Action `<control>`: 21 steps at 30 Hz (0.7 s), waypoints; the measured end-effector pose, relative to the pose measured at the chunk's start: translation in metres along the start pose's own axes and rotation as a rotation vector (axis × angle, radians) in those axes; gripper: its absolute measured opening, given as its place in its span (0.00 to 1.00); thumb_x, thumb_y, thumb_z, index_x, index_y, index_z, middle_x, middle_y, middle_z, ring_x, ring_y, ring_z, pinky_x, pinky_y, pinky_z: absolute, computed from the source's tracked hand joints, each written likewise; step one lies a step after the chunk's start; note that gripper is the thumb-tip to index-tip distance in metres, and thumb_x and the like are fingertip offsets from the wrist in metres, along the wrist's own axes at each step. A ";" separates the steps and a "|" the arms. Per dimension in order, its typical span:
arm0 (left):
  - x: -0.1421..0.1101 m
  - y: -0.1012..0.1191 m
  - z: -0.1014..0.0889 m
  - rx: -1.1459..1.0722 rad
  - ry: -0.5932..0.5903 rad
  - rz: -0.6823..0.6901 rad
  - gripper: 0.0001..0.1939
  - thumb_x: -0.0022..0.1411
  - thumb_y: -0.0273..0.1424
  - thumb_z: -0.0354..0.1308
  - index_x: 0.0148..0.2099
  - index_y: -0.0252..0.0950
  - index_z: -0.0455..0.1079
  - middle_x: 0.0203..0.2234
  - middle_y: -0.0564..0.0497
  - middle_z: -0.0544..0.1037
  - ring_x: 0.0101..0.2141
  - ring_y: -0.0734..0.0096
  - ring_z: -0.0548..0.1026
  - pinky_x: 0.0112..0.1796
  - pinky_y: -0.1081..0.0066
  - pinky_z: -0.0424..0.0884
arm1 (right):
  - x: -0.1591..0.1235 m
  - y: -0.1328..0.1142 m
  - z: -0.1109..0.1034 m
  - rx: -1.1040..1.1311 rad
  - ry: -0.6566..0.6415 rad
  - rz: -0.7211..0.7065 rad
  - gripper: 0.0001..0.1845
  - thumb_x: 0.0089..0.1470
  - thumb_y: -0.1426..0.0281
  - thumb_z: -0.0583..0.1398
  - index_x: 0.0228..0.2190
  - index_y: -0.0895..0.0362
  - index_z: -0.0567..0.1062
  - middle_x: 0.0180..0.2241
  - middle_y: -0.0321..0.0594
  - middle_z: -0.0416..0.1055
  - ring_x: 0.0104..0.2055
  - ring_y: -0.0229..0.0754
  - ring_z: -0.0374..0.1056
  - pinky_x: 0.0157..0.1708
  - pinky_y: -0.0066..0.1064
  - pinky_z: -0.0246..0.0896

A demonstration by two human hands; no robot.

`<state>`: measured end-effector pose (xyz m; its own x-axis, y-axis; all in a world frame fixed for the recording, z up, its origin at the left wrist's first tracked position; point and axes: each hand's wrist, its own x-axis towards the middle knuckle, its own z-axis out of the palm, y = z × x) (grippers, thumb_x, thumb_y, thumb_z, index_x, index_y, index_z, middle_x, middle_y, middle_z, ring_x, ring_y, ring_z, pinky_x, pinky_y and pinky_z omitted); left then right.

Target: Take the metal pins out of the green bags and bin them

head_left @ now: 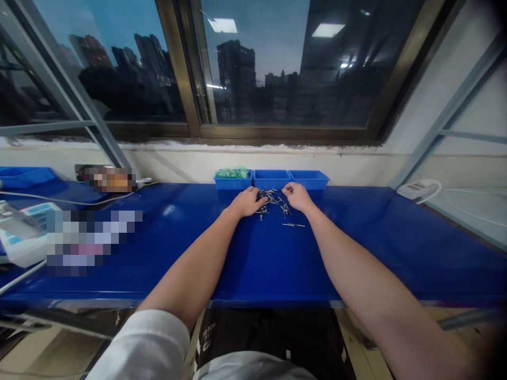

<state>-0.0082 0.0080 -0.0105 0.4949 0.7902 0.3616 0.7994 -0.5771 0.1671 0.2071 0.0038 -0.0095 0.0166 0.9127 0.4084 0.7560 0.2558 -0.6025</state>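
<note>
A loose pile of thin metal pins (272, 197), which look like blind rivets, lies on the blue table in front of me. My left hand (247, 201) rests at the left side of the pile, fingers apart, with the thumb reaching over some pins. At the pile's right edge, my right hand (296, 196) is closed in a pinch; what sits between its fingertips is too small to make out. Closer to me, a few separate pins (293, 225) lie apart from the heap. Behind both hands, three blue bins stand in a row, the left bin (233, 183) holding green-tinted plastic packets (233, 173).
The middle bin (271, 182) and right bin (309, 182) stand against the wall below the window. On the left are a white device (24, 248), a cable and another blue tray (27, 177). A white power strip (419, 189) lies at the right by a metal frame post.
</note>
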 end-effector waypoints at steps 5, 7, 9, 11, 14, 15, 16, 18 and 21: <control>0.000 0.009 -0.006 0.005 0.063 0.033 0.24 0.64 0.44 0.46 0.53 0.32 0.64 0.47 0.41 0.71 0.47 0.59 0.71 0.48 0.64 0.65 | 0.000 -0.004 0.001 0.083 0.034 -0.076 0.15 0.52 0.76 0.54 0.39 0.59 0.76 0.34 0.43 0.76 0.37 0.41 0.71 0.42 0.32 0.62; 0.000 0.013 -0.009 -0.014 0.083 0.030 0.25 0.64 0.43 0.47 0.56 0.32 0.61 0.49 0.41 0.71 0.49 0.59 0.70 0.48 0.64 0.65 | -0.001 -0.006 0.002 0.140 0.026 -0.071 0.12 0.51 0.75 0.55 0.36 0.59 0.77 0.32 0.43 0.76 0.35 0.42 0.71 0.41 0.32 0.63; -0.001 0.016 -0.010 -0.039 0.107 0.027 0.27 0.64 0.42 0.47 0.59 0.31 0.58 0.49 0.40 0.72 0.49 0.59 0.70 0.48 0.64 0.65 | -0.001 -0.008 0.003 0.268 0.005 -0.023 0.08 0.50 0.73 0.58 0.33 0.59 0.76 0.28 0.42 0.76 0.30 0.40 0.71 0.36 0.31 0.64; -0.001 0.019 -0.012 -0.051 0.135 0.038 0.26 0.65 0.42 0.48 0.59 0.31 0.58 0.48 0.41 0.73 0.47 0.60 0.72 0.47 0.65 0.66 | -0.002 -0.011 0.004 0.432 -0.034 0.030 0.06 0.49 0.69 0.61 0.30 0.59 0.74 0.25 0.41 0.75 0.25 0.38 0.69 0.31 0.30 0.63; -0.001 0.022 -0.015 -0.045 0.151 0.114 0.19 0.66 0.40 0.47 0.51 0.34 0.67 0.43 0.44 0.75 0.43 0.62 0.73 0.44 0.66 0.67 | -0.002 -0.016 0.004 0.633 -0.092 0.075 0.10 0.45 0.65 0.64 0.26 0.59 0.72 0.23 0.40 0.75 0.22 0.36 0.67 0.26 0.28 0.62; -0.001 0.022 -0.015 -0.048 0.149 0.149 0.16 0.66 0.38 0.46 0.47 0.34 0.69 0.41 0.45 0.76 0.42 0.64 0.74 0.43 0.67 0.67 | -0.002 -0.018 0.004 0.676 -0.100 0.086 0.10 0.45 0.65 0.64 0.26 0.59 0.72 0.23 0.40 0.75 0.22 0.35 0.67 0.26 0.27 0.61; -0.001 0.023 -0.016 -0.055 0.147 0.183 0.15 0.67 0.37 0.45 0.44 0.35 0.70 0.40 0.46 0.76 0.40 0.65 0.74 0.42 0.68 0.67 | -0.002 -0.019 0.004 0.706 -0.101 0.098 0.10 0.44 0.65 0.65 0.25 0.59 0.72 0.23 0.40 0.75 0.22 0.35 0.67 0.25 0.27 0.61; 0.000 0.025 -0.017 -0.072 0.146 0.226 0.14 0.67 0.35 0.45 0.41 0.36 0.71 0.37 0.48 0.77 0.38 0.67 0.74 0.40 0.69 0.68 | -0.002 -0.021 0.005 0.739 -0.086 0.118 0.10 0.44 0.66 0.65 0.25 0.59 0.71 0.23 0.40 0.75 0.22 0.35 0.67 0.24 0.26 0.60; 0.000 0.027 -0.017 -0.069 0.149 0.232 0.13 0.67 0.35 0.46 0.39 0.36 0.71 0.35 0.48 0.77 0.36 0.68 0.74 0.38 0.70 0.68 | -0.002 -0.021 0.005 0.762 -0.074 0.126 0.09 0.44 0.67 0.65 0.25 0.59 0.71 0.23 0.41 0.74 0.22 0.35 0.67 0.21 0.24 0.56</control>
<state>0.0083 -0.0110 0.0095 0.6018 0.5995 0.5277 0.6433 -0.7554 0.1245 0.1875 -0.0016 -0.0013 0.0089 0.9614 0.2749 0.0917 0.2730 -0.9576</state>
